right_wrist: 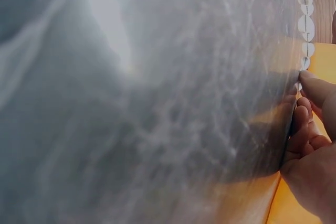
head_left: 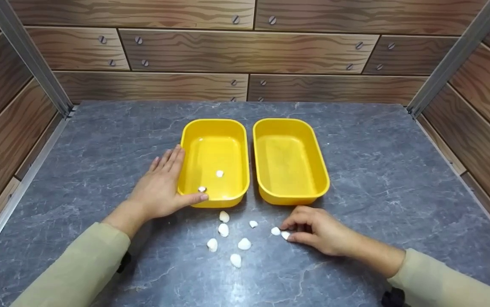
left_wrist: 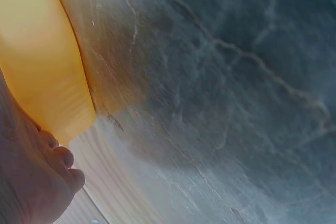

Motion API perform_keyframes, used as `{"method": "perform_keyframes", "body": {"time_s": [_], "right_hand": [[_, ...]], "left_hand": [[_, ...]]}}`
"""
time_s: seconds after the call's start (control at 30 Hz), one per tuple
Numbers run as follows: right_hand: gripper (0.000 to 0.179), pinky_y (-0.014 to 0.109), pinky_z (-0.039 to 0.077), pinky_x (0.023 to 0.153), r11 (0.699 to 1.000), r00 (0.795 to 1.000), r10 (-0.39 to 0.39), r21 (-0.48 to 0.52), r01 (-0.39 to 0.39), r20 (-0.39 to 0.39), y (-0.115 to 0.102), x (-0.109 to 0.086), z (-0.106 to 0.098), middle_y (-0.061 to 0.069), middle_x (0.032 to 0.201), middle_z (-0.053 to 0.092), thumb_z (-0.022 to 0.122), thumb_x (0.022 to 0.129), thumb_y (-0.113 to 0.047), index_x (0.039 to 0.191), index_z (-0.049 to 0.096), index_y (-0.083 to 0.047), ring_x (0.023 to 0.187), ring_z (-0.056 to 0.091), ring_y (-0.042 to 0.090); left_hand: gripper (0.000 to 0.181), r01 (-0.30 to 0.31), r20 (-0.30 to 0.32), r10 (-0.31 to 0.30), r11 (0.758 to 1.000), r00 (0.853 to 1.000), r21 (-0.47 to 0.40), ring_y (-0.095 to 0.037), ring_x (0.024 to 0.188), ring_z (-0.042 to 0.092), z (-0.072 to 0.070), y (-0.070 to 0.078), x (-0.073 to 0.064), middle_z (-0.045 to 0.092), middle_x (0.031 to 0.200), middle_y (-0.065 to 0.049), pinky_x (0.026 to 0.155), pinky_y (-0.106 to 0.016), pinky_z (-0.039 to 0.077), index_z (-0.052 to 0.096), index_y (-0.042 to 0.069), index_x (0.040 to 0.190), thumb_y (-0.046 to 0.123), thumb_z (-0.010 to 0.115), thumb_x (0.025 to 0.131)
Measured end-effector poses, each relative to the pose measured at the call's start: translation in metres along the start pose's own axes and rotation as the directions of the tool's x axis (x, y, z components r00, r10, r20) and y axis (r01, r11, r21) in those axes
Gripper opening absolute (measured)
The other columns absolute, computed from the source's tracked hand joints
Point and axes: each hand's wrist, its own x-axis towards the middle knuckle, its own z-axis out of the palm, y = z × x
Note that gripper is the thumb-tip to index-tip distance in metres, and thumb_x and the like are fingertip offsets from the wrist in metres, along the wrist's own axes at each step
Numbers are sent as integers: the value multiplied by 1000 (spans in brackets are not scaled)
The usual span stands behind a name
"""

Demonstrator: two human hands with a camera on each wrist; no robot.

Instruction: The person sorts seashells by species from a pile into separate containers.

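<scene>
My left hand [head_left: 159, 187] lies with straight fingers along the left wall of the left yellow tray [head_left: 216, 126], its thumb over the near rim. In the left wrist view, fingertips [left_wrist: 64, 156] lie against the tray's outer side. Two small seashells [head_left: 219, 173] are inside that tray. Just in front of the right yellow tray [head_left: 286, 124], my right hand [head_left: 323, 232] pinches a white seashell [head_left: 285, 235] between thumb and index finger, low at the tabletop. Another small shell [head_left: 275, 231] sits right beside it.
Several more white shells [head_left: 244, 244] are scattered on the grey marbled table [head_left: 368, 179] in front of the trays. The trays stand side by side with a narrow gap. Wood-patterned walls [head_left: 249, 51] and metal posts [head_left: 27, 55] enclose the table.
</scene>
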Motion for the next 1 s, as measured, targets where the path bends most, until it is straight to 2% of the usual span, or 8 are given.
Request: {"method": "perform_keyframes", "body": {"time_s": [0.27,0.53,1.0], "right_hand": [[14,30,56,83,999,999,36,-1,-36,25,-3,2,-1,-6,103,71,80,97,-15,110,80,-17,94,65,12],[10,28,55,80,996,993,87,-15,-86,75,-6,3,-1,-6,105,67,77,99,-16,109,77,-18,91,61,9],[15,26,54,74,1000,999,-11,-17,12,50,-3,0,0,-4,100,65,78,96,-11,109,73,-16,84,60,11]], "left_hand": [[126,4,-7,-4,1000,1000,1,-36,163,6,0,0,-1,3,178,-14,131,-55,6,5,1,170,84,57,90],[127,-4,-3,4,1000,1000,1,-37,163,6,0,0,-1,0,178,-13,130,-56,5,4,1,169,83,58,90],[126,5,0,-5,1000,1000,-10,-35,163,5,0,1,-1,1,178,-12,130,-56,5,3,3,170,83,58,90]]}}
